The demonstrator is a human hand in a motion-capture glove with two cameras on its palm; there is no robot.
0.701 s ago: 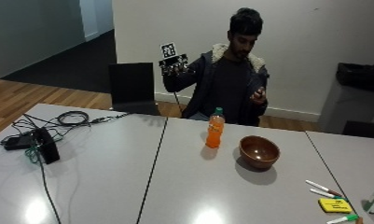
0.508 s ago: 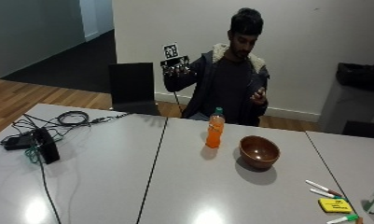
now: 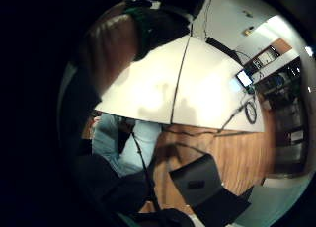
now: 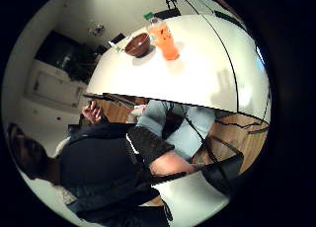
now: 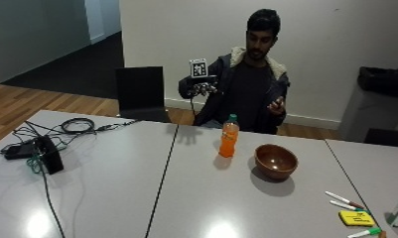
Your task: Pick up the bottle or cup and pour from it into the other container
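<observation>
Right hand (image 5: 200, 88) raised same as 0.7 s ago, fingers hanging, nothing held — bottle (image 5: 229, 136) at bowl's (image 5: 275, 161) 10 o'clock, unmoved.

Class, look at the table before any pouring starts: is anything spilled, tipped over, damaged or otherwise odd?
Nothing stands out. The orange bottle stands upright with its green cap on, and the brown bowl sits level beside it, apart from it. No spill shows on the table. The gloved right hand is raised above the table's far edge, holding nothing.
</observation>
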